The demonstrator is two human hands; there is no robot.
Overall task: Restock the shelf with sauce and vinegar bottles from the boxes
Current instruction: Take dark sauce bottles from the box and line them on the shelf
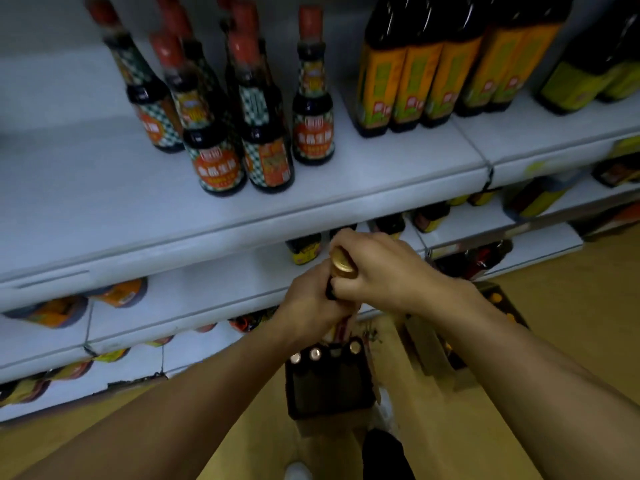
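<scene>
A dark bottle with a gold cap [343,263] is held up in front of the shelf edge, between both hands. My left hand [313,303] grips its neck and body from the left. My right hand [382,270] wraps around the neck just under the cap from the right. Most of the bottle is hidden by the fingers. Below the hands an open box [329,386] on the floor holds several dark bottles with gold caps. On the upper white shelf [104,202] stand several small sauce bottles [313,109] with red caps and checkered labels.
Large dark bottles with orange labels [415,74] fill the shelf's right part, yellow-labelled ones [588,77] farther right. Lower shelves [207,292] carry more bottles. A second cardboard box [446,341] stands on the yellow floor to the right. A shoe [298,471] shows at the bottom.
</scene>
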